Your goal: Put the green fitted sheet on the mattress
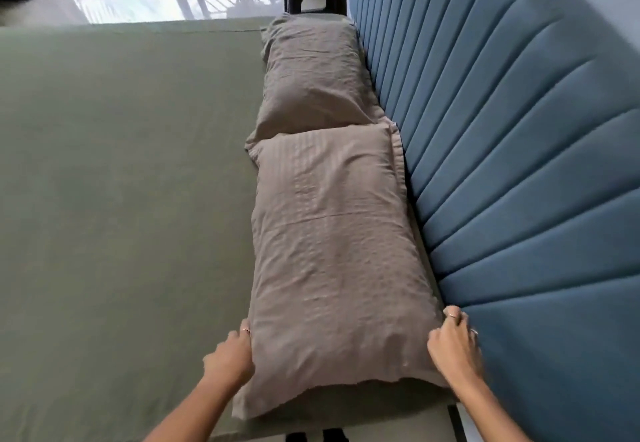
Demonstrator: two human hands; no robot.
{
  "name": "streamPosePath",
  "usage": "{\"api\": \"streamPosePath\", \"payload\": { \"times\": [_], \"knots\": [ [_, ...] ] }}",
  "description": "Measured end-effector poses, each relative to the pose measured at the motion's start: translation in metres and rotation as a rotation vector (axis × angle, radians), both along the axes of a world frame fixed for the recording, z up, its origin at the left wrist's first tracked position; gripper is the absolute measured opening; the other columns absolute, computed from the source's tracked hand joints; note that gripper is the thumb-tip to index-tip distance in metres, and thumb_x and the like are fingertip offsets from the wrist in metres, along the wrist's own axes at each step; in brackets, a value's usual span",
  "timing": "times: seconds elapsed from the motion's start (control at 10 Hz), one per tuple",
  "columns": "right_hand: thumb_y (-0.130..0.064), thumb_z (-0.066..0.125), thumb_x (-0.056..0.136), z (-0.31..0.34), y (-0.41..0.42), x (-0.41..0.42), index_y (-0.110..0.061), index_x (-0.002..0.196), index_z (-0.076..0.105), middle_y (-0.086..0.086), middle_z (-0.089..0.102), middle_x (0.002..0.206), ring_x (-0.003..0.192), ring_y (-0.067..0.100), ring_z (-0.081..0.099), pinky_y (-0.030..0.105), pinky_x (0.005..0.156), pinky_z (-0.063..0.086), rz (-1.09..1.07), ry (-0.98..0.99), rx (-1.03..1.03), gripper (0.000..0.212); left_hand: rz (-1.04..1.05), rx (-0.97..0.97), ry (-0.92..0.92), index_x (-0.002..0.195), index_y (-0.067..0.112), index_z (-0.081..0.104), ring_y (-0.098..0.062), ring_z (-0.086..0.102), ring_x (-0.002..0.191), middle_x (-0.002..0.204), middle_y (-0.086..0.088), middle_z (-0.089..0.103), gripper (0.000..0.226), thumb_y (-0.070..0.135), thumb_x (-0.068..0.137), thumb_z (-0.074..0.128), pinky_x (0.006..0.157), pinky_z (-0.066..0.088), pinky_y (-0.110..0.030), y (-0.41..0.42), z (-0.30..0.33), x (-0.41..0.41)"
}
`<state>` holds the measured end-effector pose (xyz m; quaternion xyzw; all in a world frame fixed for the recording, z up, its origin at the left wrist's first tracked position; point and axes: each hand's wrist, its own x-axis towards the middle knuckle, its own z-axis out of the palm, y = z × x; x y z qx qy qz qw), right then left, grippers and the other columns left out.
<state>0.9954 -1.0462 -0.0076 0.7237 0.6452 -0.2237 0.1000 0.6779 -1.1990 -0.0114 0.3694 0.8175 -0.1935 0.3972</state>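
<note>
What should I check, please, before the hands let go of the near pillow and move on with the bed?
1. Green fitted sheet lies flat over the top of the mattress: ok, only a faint crease near the far edge.
2. Sheet corners tucked under the mattress: cannot tell, none is in view.
3. Near pillow lies along the blue headboard: ok.
4. Far pillow in line with the near one: ok, their ends meet.
5. Left hand and right hand on the near pillow's two sides: ok, though the grip itself is hard to judge.
</note>
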Motion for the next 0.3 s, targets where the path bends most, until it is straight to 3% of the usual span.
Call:
{"api": "streamPosePath", "payload": {
  "times": [0.1, 0.2, 0.3],
  "knots": [
    [-0.025, 0.046, 0.094, -0.003, 0.005, -0.020, -0.016, 0.135, 0.040, 0.009, 0.041, 0.140, 0.121, 0.032, 0.046, 0.041, 0.099, 0.040, 0.157, 0.107, 0.024, 0.042, -0.119, -0.002, -0.108, 0.150, 0.033, 0.013, -0.022, 0.042, 0.132, 0.151, 0.003, 0.031, 0.074, 0.009, 0.085, 0.036, 0.102, 0.042, -0.040, 0.016, 0.008, 0.004],
    [-0.038, 0.044, 0.097, -0.007, 0.007, -0.042, -0.024, 0.130, 0.049, 0.003, 0.044, 0.135, 0.124, 0.024, 0.046, 0.037, 0.105, 0.037, 0.391, 0.091, -0.263, 0.036, -0.260, -0.139, -0.251, 0.149, 0.027, 0.025, -0.024, 0.034, 0.138, 0.153, -0.005, 0.031, 0.068, 0.012, 0.084, 0.040, 0.110, 0.034, -0.035, 0.024, 0.010, 0.009],
    [-0.023, 0.050, 0.093, -0.002, 0.015, -0.054, -0.019, 0.121, 0.058, 0.007, 0.051, 0.128, 0.114, 0.023, 0.054, 0.031, 0.099, 0.043, 0.396, 0.163, -0.341, 0.029, -0.224, -0.001, -0.185, 0.151, 0.028, 0.019, -0.022, 0.032, 0.140, 0.155, 0.000, 0.029, 0.066, 0.014, 0.090, 0.039, 0.112, 0.032, -0.037, 0.036, 0.023, 0.005]
  ]
}}
